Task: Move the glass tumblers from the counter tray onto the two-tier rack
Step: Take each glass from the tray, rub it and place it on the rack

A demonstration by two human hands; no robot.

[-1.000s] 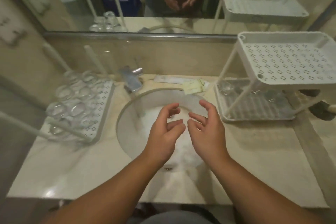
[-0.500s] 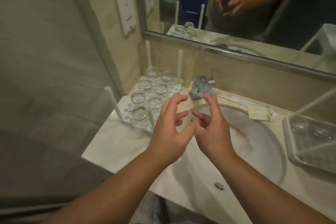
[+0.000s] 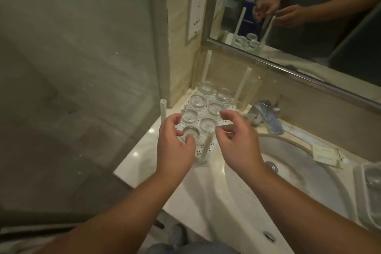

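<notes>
chrome faucet [image 3: 266, 116] behind sink [image 3: 305, 181], mirror [image 3: 309, 16] above

Clear glass tumblers [image 3: 206, 107]; perforated white plastic tray [image 3: 200, 151]; glossy counter [image 3: 134, 163].
</notes>
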